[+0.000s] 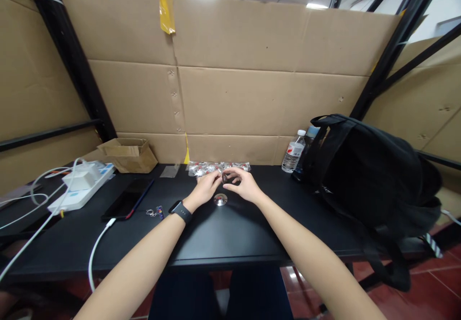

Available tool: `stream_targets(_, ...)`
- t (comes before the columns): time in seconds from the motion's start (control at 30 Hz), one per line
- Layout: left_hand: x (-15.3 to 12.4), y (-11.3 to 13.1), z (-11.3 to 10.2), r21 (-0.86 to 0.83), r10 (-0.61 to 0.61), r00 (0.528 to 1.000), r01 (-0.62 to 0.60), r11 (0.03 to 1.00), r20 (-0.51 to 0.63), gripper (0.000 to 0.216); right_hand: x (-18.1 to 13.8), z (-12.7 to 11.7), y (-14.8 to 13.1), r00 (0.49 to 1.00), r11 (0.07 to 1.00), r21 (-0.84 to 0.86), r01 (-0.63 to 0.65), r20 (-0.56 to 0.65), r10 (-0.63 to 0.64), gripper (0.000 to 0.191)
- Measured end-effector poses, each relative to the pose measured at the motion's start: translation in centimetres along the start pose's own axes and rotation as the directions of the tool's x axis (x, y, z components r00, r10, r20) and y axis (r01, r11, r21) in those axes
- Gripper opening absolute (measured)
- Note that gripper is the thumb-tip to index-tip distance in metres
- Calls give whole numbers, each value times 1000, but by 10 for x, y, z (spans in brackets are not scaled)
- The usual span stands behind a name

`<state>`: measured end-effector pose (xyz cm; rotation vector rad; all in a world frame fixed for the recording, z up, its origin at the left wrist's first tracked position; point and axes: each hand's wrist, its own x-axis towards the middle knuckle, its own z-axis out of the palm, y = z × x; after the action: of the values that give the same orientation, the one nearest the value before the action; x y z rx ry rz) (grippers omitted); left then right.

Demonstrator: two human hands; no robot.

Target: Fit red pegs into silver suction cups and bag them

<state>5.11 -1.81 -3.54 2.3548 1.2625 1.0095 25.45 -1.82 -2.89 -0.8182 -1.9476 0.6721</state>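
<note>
Both my hands meet over the middle of the black table [223, 233]. My left hand [206, 188], with a black watch on its wrist, and my right hand [244, 185] pinch a small dark round part [225, 178] between their fingertips. A shiny metal disc [220, 199] lies on the table just below the hands. Behind them, along the cardboard wall, lies a row of small clear bags [216, 167] with red and silver pieces inside.
A black phone [128, 199] on a white cable, a small keyring [155, 211] and a white power strip [81, 188] lie to the left. A cardboard box [127, 154] stands at the back left. A water bottle [293, 157] and black backpack [367, 171] fill the right.
</note>
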Motion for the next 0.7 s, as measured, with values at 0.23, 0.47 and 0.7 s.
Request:
stream_targets(0.23, 0, 3, 2, -136, 50, 998, -56, 989, -44, 22, 0, 2, -4, 1000, 999, 40, 11, -25, -10, 50)
stream_targets(0.47, -1, 10, -2, -79, 108, 991, -114, 990, -78, 18, -1, 3, -1, 999, 998, 53, 30, -41, -28, 50)
stream_targets(0.7, -2, 11, -2, -61, 141, 980, -151, 987, -142, 13, -1, 3, -2, 998, 997, 75, 34, -50, -30, 48)
